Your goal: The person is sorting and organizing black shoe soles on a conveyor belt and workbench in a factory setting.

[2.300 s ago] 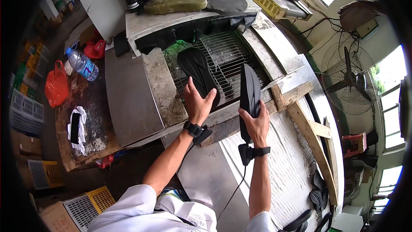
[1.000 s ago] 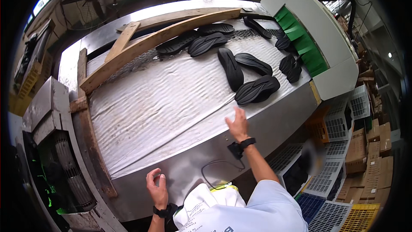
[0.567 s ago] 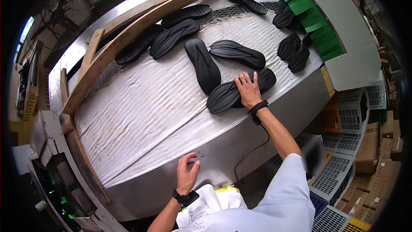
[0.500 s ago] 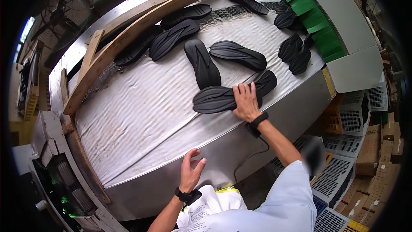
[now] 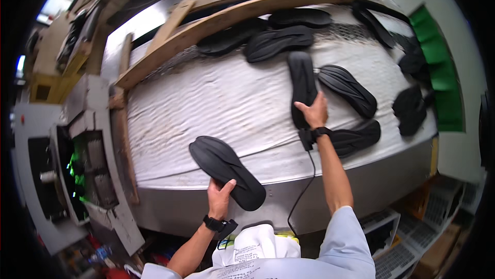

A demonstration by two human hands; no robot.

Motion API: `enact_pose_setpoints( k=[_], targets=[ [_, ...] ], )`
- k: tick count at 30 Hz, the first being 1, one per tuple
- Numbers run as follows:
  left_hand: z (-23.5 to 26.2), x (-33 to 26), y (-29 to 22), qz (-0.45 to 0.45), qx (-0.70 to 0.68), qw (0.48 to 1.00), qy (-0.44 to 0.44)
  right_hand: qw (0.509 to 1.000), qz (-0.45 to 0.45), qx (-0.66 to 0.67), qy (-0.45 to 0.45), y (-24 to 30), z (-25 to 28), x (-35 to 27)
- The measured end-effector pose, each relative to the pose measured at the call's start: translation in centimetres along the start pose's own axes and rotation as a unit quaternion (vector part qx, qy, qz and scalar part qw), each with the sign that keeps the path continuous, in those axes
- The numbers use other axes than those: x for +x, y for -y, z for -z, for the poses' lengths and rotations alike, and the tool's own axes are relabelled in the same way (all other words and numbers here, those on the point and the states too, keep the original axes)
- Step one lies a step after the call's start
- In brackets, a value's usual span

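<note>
My left hand (image 5: 219,196) grips a black shoe sole (image 5: 224,168) with a grooved surface, thumb on top, tilted over the table's near edge. Farther right, my right hand (image 5: 315,113) is closed on the lower part of a second sole (image 5: 301,75), its thumb lying across the top; the fingers are partly hidden. Just right of that hand lies a curved sole (image 5: 350,91). Another sole (image 5: 358,137) rests behind my right wrist, partly covered by it. Both wrists wear black bands, and a cable hangs from the right one.
White wrinkled cloth (image 5: 175,114) covers the table. A wooden rail (image 5: 227,18) runs along its far left side, with several soles (image 5: 278,42) beside it. More soles (image 5: 410,109) lie at the right near a green strip curtain (image 5: 438,72). Crates (image 5: 402,263) stand lower right.
My left hand has taken hold of a sole and has it at the near edge. My right hand has moved from the front soles to the upright one. The view has turned left.
</note>
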State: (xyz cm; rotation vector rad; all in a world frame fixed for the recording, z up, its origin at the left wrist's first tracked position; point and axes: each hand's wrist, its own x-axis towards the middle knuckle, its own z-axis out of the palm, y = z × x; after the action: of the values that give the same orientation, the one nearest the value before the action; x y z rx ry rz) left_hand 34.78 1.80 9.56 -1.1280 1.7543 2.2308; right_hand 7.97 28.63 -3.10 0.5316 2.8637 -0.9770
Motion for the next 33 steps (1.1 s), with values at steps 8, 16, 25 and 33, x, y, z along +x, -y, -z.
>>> enact_pose_setpoints(
  k=[8, 16, 25, 33],
  targets=[
    [12.3, 1.0, -2.7, -0.144, -0.074, 0.975, -0.153, 0.921, -0.018, 0.358, 0.152, 5.7, 2.6, -13.0],
    [44.9, 5.1, -11.6, -0.344, -0.094, 0.841, -0.407, 0.918, -0.044, 0.318, 0.23, 12.0, 1.9, -33.7],
    [66.2, 7.2, -18.8, -0.249, 0.215, 0.677, -0.658, 0.929, 0.048, 0.213, 0.298, 21.9, -3.2, -43.6],
    [43.3, -7.3, -12.6, -0.427, 0.447, 0.785, -0.032, 0.843, 0.366, 0.006, 0.393, 35.6, -0.2, -47.5]
  ],
)
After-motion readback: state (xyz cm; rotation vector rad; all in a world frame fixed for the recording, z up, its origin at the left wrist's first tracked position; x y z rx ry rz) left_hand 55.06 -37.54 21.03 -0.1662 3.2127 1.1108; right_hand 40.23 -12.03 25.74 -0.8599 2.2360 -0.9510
